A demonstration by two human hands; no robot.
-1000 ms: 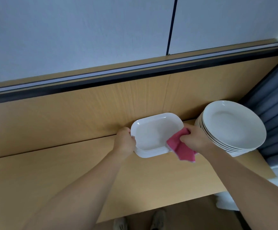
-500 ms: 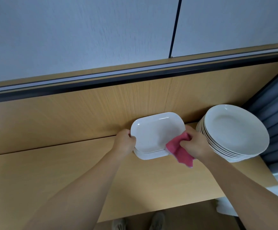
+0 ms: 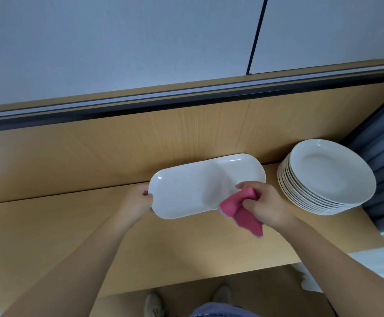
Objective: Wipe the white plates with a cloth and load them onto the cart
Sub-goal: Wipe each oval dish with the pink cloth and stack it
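Since half a second ago, the top white plate (image 3: 186, 194) is sliding left off the plate beneath (image 3: 243, 167), over the table (image 3: 186, 245). The left hand (image 3: 138, 202) is gripping its left edge and the right hand (image 3: 264, 204) is pinching the pink cloth (image 3: 239, 210) at its near right corner. The wiping step is starting, I think. Next the cloth must be swept across the plate.

Holds white oblong plate (image 3: 181, 195) by its left end, overlapping second oblong plate (image 3: 243, 169), bunches pink cloth (image 3: 243, 209) at its right rim, near stacked round white plates (image 3: 328, 177).
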